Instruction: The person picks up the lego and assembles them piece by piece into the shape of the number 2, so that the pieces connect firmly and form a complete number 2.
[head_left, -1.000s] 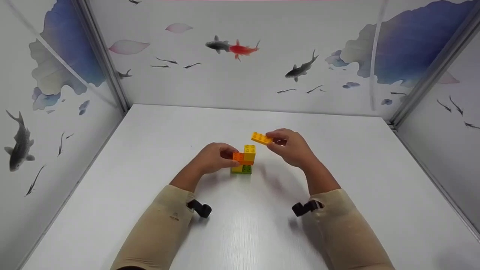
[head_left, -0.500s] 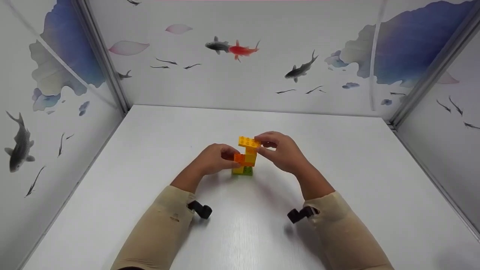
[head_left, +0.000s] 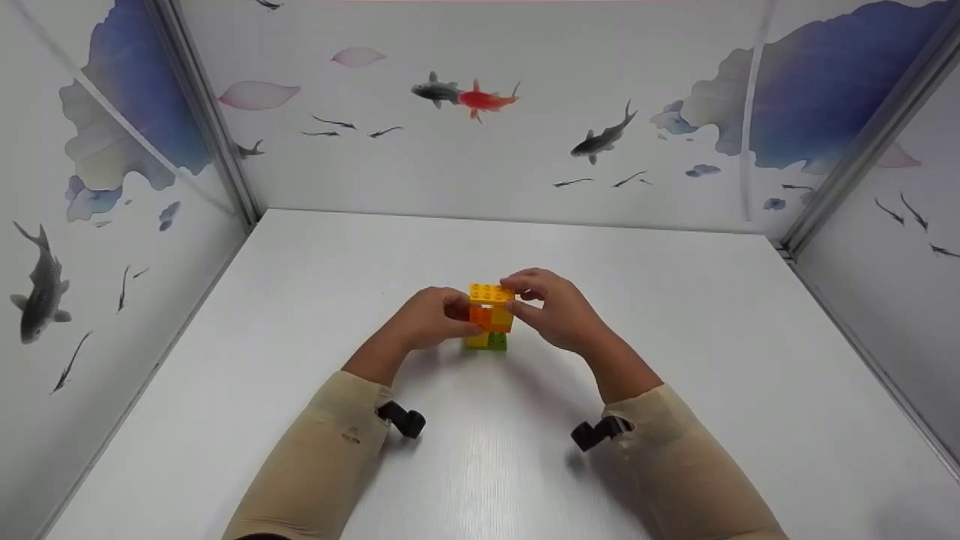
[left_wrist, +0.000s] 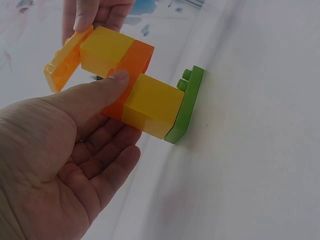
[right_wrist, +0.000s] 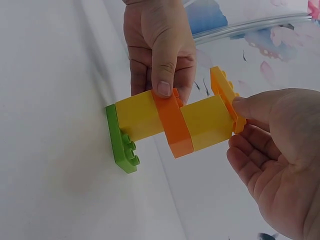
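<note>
Between my hands stands a small stack of toy building bricks. At its bottom is a green plate brick (right_wrist: 120, 142), with a yellow brick (left_wrist: 153, 102) on one half. Across that lies an orange brick (right_wrist: 175, 127), which my left hand (head_left: 435, 320) pinches between thumb and fingers. Another yellow brick (right_wrist: 206, 122) sits on the orange one's right end. My right hand (head_left: 559, 309) pinches the right end of a yellow-orange plate brick (head_left: 487, 292) over the top yellow brick. The plate looks slightly tilted in the wrist views; whether it is pressed fully on, I cannot tell.
A white table (head_left: 300, 247) lies under the stack. White panels (head_left: 480, 165) painted with fish and petals enclose it at the back and both sides, with metal posts (head_left: 217, 127) at the corners. A black wrist mount (head_left: 401, 420) sticks out from each sleeve.
My right hand has moved left and slightly down, bringing the yellow-orange plate brick from beside the stack to over its top yellow brick. My left hand has kept its hold on the orange brick.
</note>
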